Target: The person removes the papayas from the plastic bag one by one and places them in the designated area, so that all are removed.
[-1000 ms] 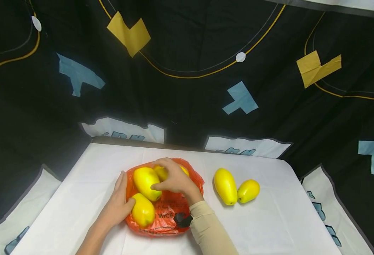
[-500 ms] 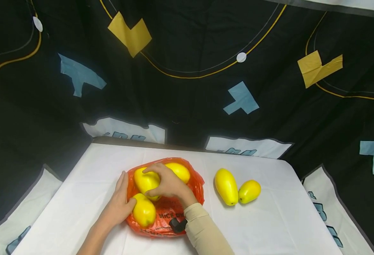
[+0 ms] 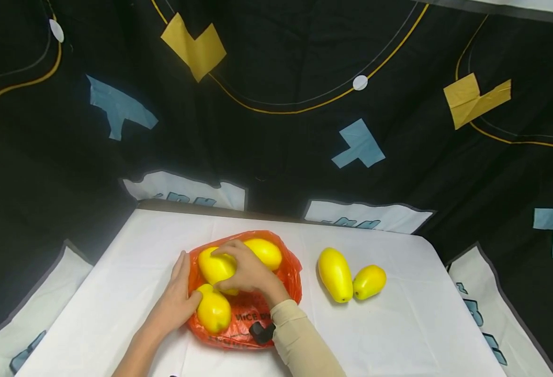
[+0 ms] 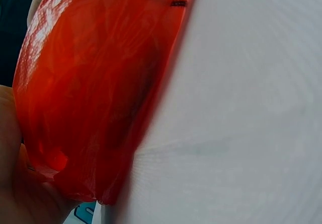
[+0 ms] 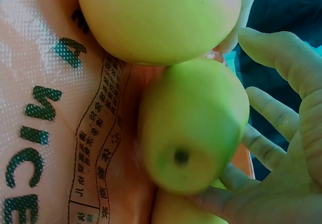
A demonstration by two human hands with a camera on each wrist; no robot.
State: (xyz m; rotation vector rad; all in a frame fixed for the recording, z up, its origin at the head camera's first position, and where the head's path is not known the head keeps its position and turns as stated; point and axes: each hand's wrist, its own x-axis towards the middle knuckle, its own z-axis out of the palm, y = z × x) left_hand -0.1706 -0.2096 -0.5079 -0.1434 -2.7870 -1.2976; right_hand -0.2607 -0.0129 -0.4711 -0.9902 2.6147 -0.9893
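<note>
A red plastic bag [image 3: 252,332] with printed lettering lies on the white table, several yellow mangoes resting on it. My left hand [image 3: 175,301] holds the bag's left edge, its thumb beside the nearest mango [image 3: 214,311]. The fingers and thumb of my right hand [image 3: 248,269] curve round the left mango [image 3: 210,267]. Seen from the right wrist, that mango [image 5: 193,126] shows a dark dimple at its end, with the fingers of the right hand [image 5: 282,128] along its far side. Another mango [image 3: 268,254] lies at the back of the bag, partly behind my right hand.
Two more mangoes, a long one [image 3: 335,275] and a smaller one [image 3: 369,281], lie side by side on the white table [image 3: 413,324] to the right of the bag. Behind the table hangs a black cloth [image 3: 276,157] with blue and gold shapes.
My right hand has moved left from the back mango, which it partly covered, onto the left mango. The back mango now shows more fully. My left hand stays at the bag's edge.
</note>
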